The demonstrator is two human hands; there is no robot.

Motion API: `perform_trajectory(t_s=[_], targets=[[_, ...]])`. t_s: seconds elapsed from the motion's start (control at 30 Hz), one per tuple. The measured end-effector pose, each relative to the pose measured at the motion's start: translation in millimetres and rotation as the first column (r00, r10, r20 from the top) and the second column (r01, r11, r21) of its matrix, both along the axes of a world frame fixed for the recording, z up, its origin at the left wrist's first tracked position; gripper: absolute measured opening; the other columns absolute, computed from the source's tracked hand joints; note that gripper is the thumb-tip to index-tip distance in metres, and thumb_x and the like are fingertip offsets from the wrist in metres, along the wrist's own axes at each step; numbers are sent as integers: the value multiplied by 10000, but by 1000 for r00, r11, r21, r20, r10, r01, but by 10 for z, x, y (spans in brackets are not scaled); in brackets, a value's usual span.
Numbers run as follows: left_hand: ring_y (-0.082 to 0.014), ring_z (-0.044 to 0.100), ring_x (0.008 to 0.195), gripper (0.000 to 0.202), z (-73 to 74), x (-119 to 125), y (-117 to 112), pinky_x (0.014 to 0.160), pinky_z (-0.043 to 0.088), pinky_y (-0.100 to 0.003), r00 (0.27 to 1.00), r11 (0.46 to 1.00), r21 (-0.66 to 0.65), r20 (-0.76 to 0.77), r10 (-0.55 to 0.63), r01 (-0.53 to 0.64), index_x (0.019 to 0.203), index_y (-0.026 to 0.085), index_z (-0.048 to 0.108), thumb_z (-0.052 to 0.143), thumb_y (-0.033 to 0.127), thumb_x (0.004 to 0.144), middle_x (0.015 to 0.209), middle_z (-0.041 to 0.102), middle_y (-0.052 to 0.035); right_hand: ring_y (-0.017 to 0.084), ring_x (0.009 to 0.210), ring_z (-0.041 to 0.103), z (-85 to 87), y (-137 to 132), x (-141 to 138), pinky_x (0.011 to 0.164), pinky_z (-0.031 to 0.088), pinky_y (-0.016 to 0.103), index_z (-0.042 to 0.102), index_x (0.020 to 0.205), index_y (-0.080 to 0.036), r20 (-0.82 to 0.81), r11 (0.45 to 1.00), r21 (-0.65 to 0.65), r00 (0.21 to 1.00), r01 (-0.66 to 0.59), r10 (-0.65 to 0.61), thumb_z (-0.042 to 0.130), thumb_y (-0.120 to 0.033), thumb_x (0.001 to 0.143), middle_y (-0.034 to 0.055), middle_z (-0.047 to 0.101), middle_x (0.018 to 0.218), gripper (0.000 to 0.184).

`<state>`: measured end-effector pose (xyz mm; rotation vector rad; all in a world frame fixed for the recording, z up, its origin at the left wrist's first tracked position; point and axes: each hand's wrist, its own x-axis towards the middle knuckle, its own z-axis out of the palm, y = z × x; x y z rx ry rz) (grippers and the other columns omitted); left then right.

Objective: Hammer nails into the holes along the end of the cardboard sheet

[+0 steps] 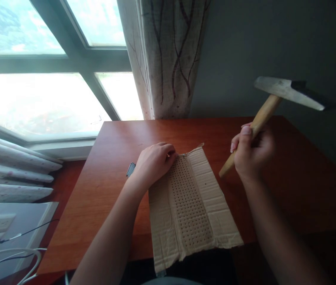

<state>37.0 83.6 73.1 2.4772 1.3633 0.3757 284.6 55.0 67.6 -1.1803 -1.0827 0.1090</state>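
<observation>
High on the right, my right hand grips a hammer by its wooden handle, the metal head raised well above the table. A flat piece of corrugated cardboard lies on the table, its near end reaching past the front edge. Rows of small holes fill its middle strip. My left hand rests at the far left corner of the cardboard with its fingers curled and closed; whatever is between the fingertips is hidden. Just left of that hand lies a small bundle of nails.
The reddish-brown wooden table stands by a window and a patterned curtain. Down at the left are a wall socket with a plug in it and a white cable.
</observation>
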Motion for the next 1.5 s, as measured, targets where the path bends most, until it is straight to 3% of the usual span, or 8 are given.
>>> perform_trajectory(t_s=[0.47,0.8,0.9,1.0,1.1,1.2,1.33,1.5], targets=[[-174,634,742,250,-13,-53,61,626,404,-298,998,998,12,42,53,-53,870,212,694,512,358,961,893,733,-40,93,367,468,-337,101,102,390,384,251,474,838,-228,84,994,79,993,76,-82,551,-423,956,-73,477,580,240],[-185,648,761,249,-8,-107,98,660,434,-308,993,994,12,48,105,-106,864,203,697,516,350,950,899,741,-50,109,408,471,-395,94,109,419,413,263,418,862,-249,78,996,40,994,75,-78,503,-500,956,-67,454,614,281],[-176,634,732,252,13,-200,141,643,421,-302,989,990,29,59,139,-141,859,204,697,529,373,943,882,740,-44,167,597,580,-362,83,120,573,531,335,434,819,-253,92,998,55,995,20,-25,466,-543,955,-6,506,710,321],[-174,632,726,266,49,-404,210,647,411,-300,972,972,61,79,223,-228,863,205,702,532,397,935,844,736,-38,191,690,597,-320,62,140,653,560,372,443,777,-251,-15,982,2,982,-188,188,441,-559,964,9,506,725,360],[-195,646,758,285,57,-683,251,654,404,-305,927,927,44,47,372,-374,894,205,712,531,423,921,868,747,-51,116,480,435,-297,37,172,467,428,270,440,768,-242,-213,921,-8,901,-389,379,518,-526,955,-50,413,629,349],[-236,672,845,287,-9,-931,205,703,426,-321,884,884,-27,-65,464,-466,934,214,721,551,442,892,950,763,-67,80,406,290,-290,17,196,395,244,229,446,742,-233,-303,914,45,867,-402,396,576,-498,940,-78,338,560,356],[-261,674,845,271,-138,-1046,4,667,411,-328,842,860,-25,-219,493,-510,926,249,728,553,451,878,942,761,-65,73,386,266,-279,3,197,387,212,233,422,695,-230,-336,937,72,876,-343,346,574,-490,946,-85,314,522,392],[-249,666,799,270,-212,-909,-253,582,329,-317,815,875,48,-341,468,-482,860,249,688,499,434,913,948,752,-62,70,382,276,-275,5,191,375,212,226,442,685,-222,-352,935,92,867,-343,353,603,-479,938,-88,332,510,395]])
